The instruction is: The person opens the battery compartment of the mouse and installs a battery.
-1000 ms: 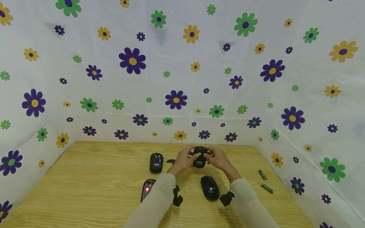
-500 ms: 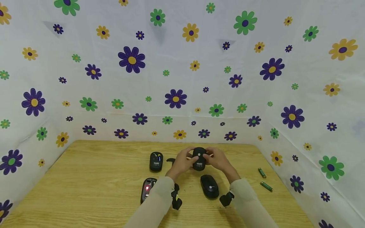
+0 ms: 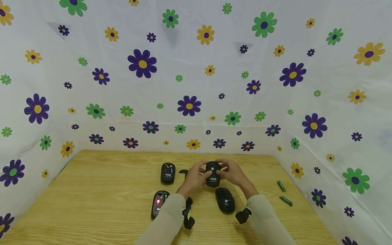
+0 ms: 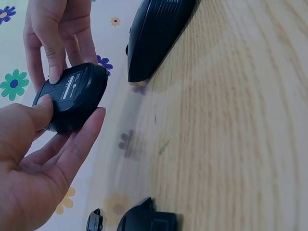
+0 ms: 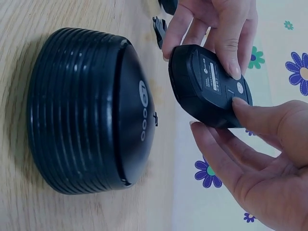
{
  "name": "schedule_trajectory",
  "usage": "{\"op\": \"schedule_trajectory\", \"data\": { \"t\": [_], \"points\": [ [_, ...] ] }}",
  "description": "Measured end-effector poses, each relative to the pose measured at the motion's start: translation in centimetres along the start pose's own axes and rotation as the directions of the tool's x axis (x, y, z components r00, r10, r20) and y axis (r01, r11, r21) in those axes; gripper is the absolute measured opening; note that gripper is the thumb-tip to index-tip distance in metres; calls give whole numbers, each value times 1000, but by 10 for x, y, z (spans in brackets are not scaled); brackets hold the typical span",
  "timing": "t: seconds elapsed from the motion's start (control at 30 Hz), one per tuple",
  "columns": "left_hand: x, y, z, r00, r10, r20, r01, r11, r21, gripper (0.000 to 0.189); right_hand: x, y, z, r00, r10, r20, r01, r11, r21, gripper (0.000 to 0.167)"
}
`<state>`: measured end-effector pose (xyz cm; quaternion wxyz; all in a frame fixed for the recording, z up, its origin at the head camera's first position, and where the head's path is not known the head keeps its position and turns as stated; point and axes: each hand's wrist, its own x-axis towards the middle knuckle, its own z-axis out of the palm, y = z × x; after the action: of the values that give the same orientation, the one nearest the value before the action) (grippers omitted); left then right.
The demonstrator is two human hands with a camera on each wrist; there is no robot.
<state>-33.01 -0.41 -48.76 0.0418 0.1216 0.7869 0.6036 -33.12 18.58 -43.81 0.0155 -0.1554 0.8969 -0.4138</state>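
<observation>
Both hands hold a black computer mouse (image 3: 213, 177) above the back of the table, its underside with a white label turned up. On its left side, my left hand (image 3: 194, 177) grips it with the thumb on the underside and fingers below. The right hand (image 3: 234, 173) holds the other side the same way, its thumb pressed on the underside (image 5: 226, 79). A second black mouse (image 3: 225, 200) lies top up on the table just in front of the hands. Behind my left hand, a small black curved piece (image 3: 183, 172) is partly hidden.
Left of the hands lie an upturned mouse (image 3: 168, 173) with its battery bay uncovered and another mouse (image 3: 157, 203) showing a red light, partly behind the left sleeve. Two green batteries (image 3: 281, 185) lie at the right. Flower-printed sheets (image 3: 190, 78) enclose the wooden table (image 3: 101, 190).
The held mouse has moved slightly toward the person and a little left, with both hands still on it. The left forearm has shifted slightly, showing more of the red-lit mouse.
</observation>
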Motion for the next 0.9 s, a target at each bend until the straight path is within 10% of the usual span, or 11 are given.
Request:
{"op": "schedule_trajectory", "data": {
  "t": [0.9],
  "points": [
    [-4, 1, 1, 999, -27, 43, 26, 999, 23, 51, -2, 7, 3, 999, -36, 9, 36, 999, 16, 49]
  ]
}}
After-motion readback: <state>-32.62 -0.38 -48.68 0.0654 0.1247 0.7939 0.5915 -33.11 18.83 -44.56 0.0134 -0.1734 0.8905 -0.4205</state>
